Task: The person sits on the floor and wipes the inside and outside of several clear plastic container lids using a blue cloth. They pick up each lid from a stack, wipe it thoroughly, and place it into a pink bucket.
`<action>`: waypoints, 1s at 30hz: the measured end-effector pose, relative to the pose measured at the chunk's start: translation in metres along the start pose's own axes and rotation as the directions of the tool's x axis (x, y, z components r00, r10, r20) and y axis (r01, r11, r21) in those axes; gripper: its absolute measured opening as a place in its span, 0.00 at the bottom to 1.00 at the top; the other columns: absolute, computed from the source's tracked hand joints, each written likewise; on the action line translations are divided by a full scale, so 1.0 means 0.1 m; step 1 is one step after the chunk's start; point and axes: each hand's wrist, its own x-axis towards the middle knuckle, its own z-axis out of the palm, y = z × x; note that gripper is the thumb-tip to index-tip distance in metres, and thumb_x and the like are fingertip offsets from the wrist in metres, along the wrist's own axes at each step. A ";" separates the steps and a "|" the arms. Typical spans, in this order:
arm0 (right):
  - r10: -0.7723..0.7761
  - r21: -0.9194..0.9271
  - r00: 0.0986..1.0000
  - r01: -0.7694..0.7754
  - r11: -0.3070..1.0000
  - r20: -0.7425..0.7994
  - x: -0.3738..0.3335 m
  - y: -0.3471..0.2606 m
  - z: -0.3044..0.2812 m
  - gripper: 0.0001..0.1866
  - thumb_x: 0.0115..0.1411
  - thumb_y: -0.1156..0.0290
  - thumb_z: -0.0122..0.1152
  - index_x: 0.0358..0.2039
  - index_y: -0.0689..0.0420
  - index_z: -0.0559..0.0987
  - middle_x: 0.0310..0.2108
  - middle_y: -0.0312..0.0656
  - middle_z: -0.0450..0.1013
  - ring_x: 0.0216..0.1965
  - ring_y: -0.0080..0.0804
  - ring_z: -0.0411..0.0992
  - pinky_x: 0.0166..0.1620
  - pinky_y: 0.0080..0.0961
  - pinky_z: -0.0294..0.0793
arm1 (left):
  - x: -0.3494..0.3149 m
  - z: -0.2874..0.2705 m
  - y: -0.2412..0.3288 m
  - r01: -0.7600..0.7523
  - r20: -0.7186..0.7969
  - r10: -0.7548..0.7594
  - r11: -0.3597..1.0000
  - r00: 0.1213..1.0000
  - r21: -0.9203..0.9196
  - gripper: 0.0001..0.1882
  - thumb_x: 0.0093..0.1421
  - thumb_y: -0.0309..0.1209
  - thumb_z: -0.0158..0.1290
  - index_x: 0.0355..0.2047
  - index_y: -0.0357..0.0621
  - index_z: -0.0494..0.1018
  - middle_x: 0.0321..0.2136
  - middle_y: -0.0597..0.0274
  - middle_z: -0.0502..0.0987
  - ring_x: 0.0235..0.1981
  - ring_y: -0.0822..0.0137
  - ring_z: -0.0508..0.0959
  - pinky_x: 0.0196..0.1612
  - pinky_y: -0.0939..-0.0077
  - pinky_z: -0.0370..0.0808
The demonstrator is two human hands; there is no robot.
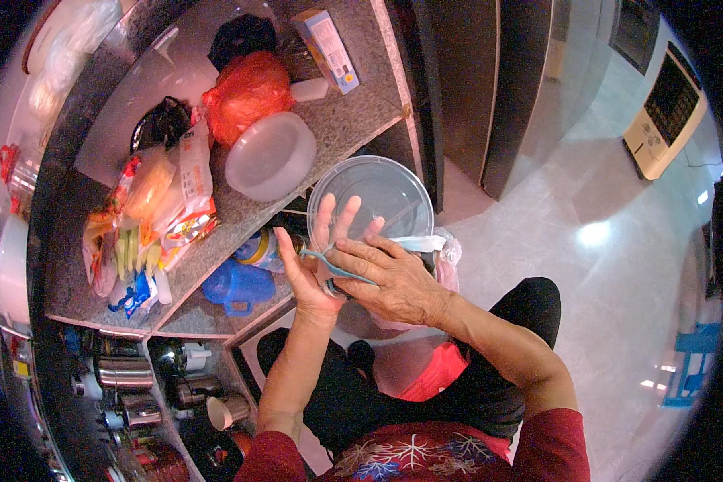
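Note:
My left hand (pixel 309 281) is held palm up, its fingers stretched out and apart. Across its palm lies my right hand (pixel 390 285), fingers curled around a thin teal plastic piece (pixel 347 271) that rests between the two hands. Its kind is hidden by the fingers. Just beyond the fingertips is a large round transparent plastic lid or tub (pixel 394 173). A pale, light-blue strip (pixel 419 243) sticks out past my right knuckles. Below the hands, between my knees, there is a bright red-pink item (pixel 435 373), partly covered by my right forearm and leg.
On the granite shelf at left stand a white translucent bowl (pixel 271 157), a red plastic bag (pixel 249 88), a blue-white box (pixel 327 50) and food packets (pixel 157 201). A blue plastic container (pixel 239 285) sits below. Metal pots (pixel 124 372) fill lower shelves. An air cooler (pixel 665 112) stands far right.

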 end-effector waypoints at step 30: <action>0.402 -0.063 0.866 -0.438 0.897 -0.299 0.06 0.06 0.21 0.22 0.49 0.74 0.55 0.48 0.59 0.72 0.55 0.56 0.64 0.54 0.52 0.66 0.54 0.45 0.67 | 0.09 -0.10 -0.22 -0.151 -0.054 0.161 0.977 0.986 0.152 0.24 0.66 0.42 0.43 0.63 0.73 0.56 0.63 0.62 0.60 0.61 0.43 0.62 0.61 0.43 0.61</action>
